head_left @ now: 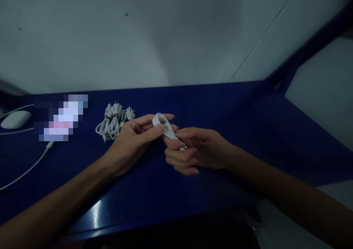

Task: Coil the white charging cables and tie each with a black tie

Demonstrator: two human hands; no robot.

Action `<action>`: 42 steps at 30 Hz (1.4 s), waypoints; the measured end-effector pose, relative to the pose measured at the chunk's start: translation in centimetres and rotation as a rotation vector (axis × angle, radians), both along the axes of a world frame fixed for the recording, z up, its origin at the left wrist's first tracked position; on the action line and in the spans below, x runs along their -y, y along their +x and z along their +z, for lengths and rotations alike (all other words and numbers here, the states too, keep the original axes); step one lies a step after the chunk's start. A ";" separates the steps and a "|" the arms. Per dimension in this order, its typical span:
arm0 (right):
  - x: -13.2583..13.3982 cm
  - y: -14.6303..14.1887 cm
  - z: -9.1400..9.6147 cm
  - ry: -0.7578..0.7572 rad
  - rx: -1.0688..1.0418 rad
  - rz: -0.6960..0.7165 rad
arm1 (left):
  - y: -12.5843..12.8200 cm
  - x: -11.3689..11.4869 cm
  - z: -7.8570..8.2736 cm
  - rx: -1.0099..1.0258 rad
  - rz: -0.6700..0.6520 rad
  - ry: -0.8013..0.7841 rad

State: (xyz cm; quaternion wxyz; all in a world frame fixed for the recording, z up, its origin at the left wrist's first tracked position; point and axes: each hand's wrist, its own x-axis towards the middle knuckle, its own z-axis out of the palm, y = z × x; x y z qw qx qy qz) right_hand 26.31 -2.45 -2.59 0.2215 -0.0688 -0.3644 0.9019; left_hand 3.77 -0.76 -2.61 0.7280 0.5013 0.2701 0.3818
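A white cable [166, 127], coiled into a narrow bundle, is held between both hands above the blue table. My left hand [138, 134] pinches the looped end, thumb on top and fingers behind it. With its fingers curled, my right hand [197, 148] grips the lower end, where the plug ends poke out past the fingertips. Whether a tie goes round this bundle is hidden by the fingers. Just beyond my left hand lie several more coiled white cables [111, 120], with dark ties round their middles.
On the left of the blue table [220, 109] lies a lit, pixelated screen [63, 118] with a white charging cable [37, 164] running from it. A white rounded case [15, 119] sits at the far left. A pale wall [165, 35] rises behind the table.
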 end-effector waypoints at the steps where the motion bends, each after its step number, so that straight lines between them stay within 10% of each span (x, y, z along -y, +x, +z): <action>1: 0.0 0.0 0.0 -0.012 -0.007 -0.007 | 0.0 0.0 0.0 0.001 -0.017 -0.005; 20: 0.4 -0.7 -0.3 0.157 0.347 -0.336 | 0.6 0.0 0.5 -0.079 0.098 -0.074; 33: 1.1 -0.8 0.7 0.341 0.533 -0.390 | 0.2 1.3 1.5 -0.641 0.274 0.663; 42: 1.4 -0.3 0.6 0.476 0.630 -0.320 | 0.2 1.5 1.2 -0.728 0.245 0.734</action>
